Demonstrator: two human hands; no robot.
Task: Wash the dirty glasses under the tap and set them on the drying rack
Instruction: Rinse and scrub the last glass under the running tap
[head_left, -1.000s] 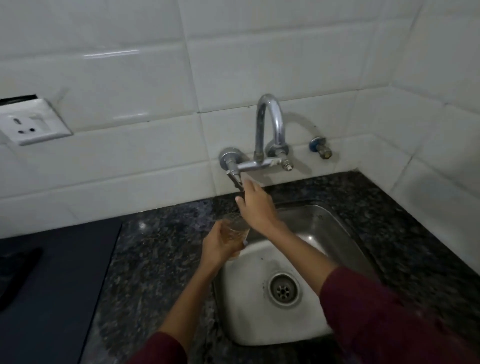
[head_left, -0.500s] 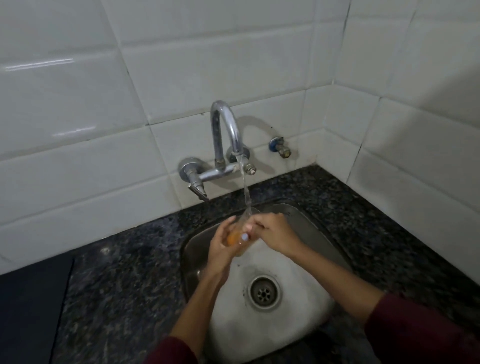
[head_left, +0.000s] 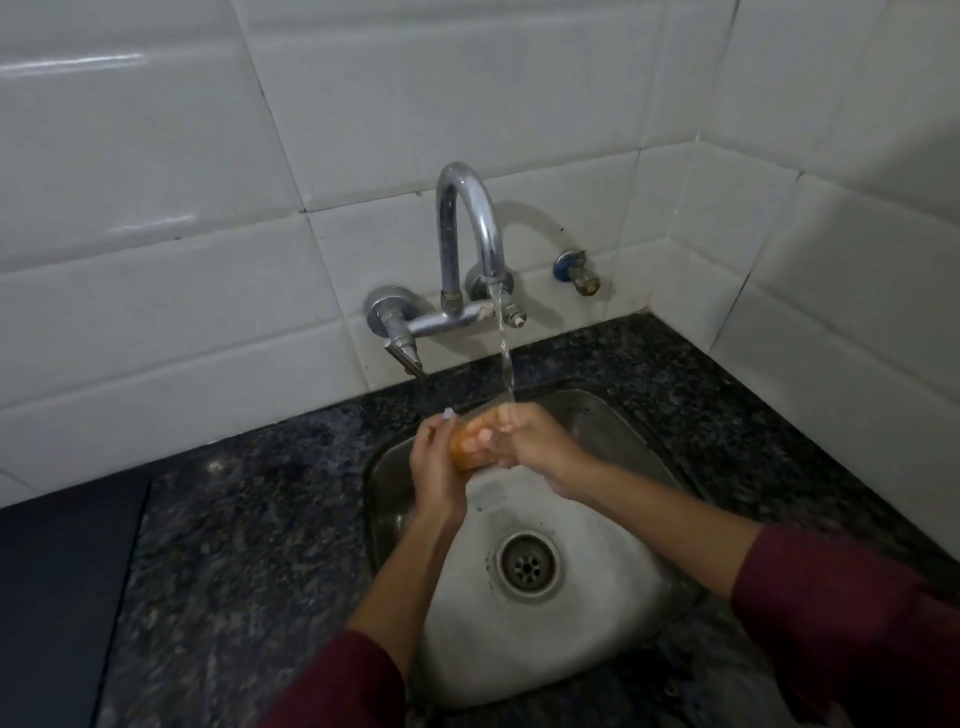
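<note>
Head view: the left hand (head_left: 435, 462) wraps its curled fingers around a small clear drinking glass with an orange tint (head_left: 470, 446), gripping it from the 9 o'clock side, thumb tip up near the rim. The right hand (head_left: 535, 444) meets the glass from the 3 o'clock side with its fingers bent over the rim end; whether they reach inside the glass cannot be told. The glass sits between the two hands, tilted, above the back part of the basin and just under the falling water.

A thin stream of water (head_left: 503, 348) drops from 12 o'clock onto the glass and the right hand's knuckles. It comes out of a chrome gooseneck wall tap (head_left: 470, 218), whose lever handle (head_left: 402, 345) points down at the tap's 8 o'clock. At the tap's 3 o'clock, a small brass and blue wall valve (head_left: 577, 273) sticks out of the white glazed wall tiles (head_left: 208, 291).

Below the hands lies a rounded stainless steel sink (head_left: 613, 431) with a round metal drain strainer (head_left: 527, 566) at 6 o'clock from the glass. Speckled black granite counter (head_left: 249, 519) surrounds the sink. Both forearms are bare, with dark red sleeves (head_left: 831, 623) at the bottom of the frame. A flat dark blue surface (head_left: 62, 597) lies at 8 o'clock on the counter.
</note>
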